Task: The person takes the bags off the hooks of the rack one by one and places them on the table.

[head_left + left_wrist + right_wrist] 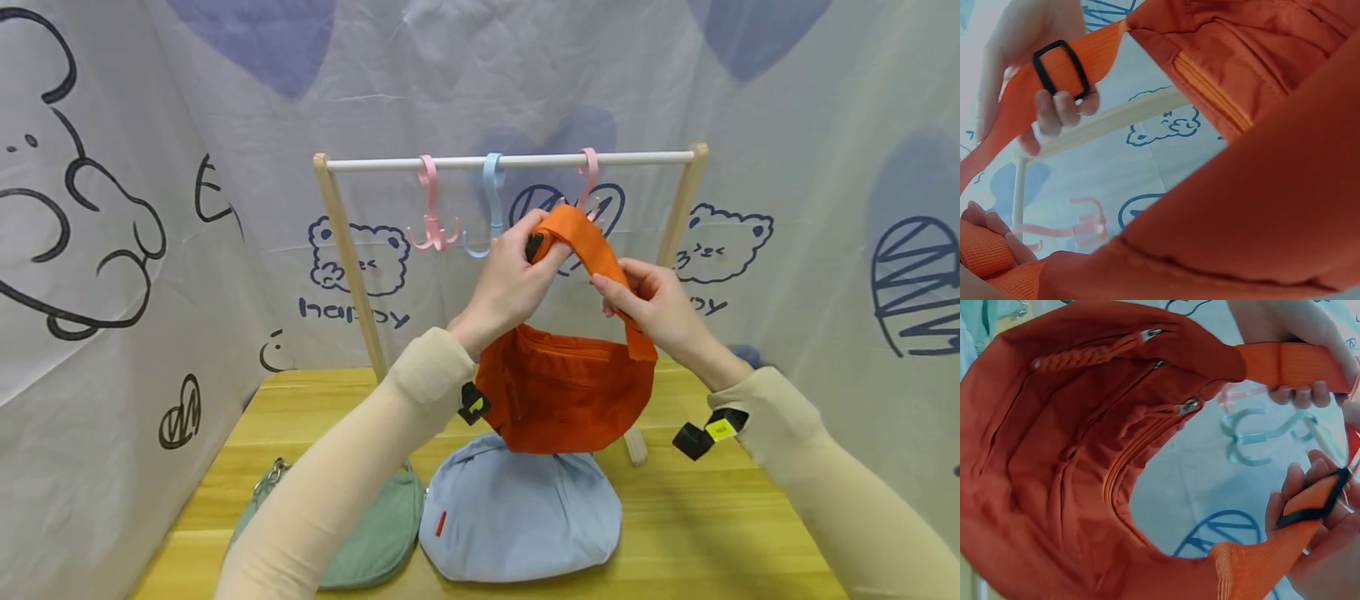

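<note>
An orange waist bag (570,400) hangs in the air from its wide strap (588,237), held up before a rack. My left hand (513,279) grips the strap near its top, fingers wrapped round the webbing. Lower on the right side, my right hand (660,312) pinches the strap between thumb and fingers. In the right wrist view a black strap slider (1319,503) lies by the right fingers. That view also shows the bag's zippers with braided pulls (1088,356). The strap's top loop overlaps the right pink hook (589,171) in the head view.
A white rail (525,162) on wooden posts carries another pink hook (431,200) and a blue hook (492,192). On the wooden table (720,517) lie a light blue bag (525,525) and a green bag (382,533), the latter partly behind my left sleeve. Printed cloth surrounds the table.
</note>
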The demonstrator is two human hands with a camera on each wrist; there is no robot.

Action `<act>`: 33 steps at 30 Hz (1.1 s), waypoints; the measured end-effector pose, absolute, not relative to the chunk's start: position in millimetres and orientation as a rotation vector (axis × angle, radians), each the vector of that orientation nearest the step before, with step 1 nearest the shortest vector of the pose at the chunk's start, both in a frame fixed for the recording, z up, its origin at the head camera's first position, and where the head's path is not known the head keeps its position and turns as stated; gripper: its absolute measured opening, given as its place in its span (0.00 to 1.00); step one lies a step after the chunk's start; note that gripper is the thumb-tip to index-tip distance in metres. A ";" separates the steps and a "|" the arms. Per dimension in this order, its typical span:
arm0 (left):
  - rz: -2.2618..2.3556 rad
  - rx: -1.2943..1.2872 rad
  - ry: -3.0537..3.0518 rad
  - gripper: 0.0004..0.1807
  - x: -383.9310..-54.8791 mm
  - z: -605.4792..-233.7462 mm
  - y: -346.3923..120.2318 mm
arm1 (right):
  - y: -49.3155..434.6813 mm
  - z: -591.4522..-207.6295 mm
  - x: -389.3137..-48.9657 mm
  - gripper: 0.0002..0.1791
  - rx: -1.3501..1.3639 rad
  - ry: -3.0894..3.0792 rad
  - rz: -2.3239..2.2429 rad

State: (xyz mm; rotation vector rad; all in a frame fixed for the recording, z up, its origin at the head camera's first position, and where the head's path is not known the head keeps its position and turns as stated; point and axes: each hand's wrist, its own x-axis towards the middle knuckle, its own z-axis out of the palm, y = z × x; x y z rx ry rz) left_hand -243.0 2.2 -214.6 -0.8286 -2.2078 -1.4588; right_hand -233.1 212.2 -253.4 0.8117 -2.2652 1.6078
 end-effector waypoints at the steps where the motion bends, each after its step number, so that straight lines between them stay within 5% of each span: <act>1: -1.459 -0.829 -2.214 0.08 -242.6 -215.8 2.5 | 212.9 -258.2 -232.4 0.05 0.815 -2.273 1.605; 7: -1.473 -0.854 -2.242 0.08 -240.7 -223.8 2.5 | 218.4 -287.4 -228.1 0.05 0.819 -2.331 1.578; 20: -1.583 -0.939 -2.168 0.08 -231.4 -231.5 3.2 | 233.8 -356.1 -226.8 0.22 0.637 -2.379 1.491; 33: -1.670 -0.987 -2.108 0.07 -223.7 -245.6 1.7 | 236.1 -408.9 -211.9 0.14 0.749 -1.899 2.656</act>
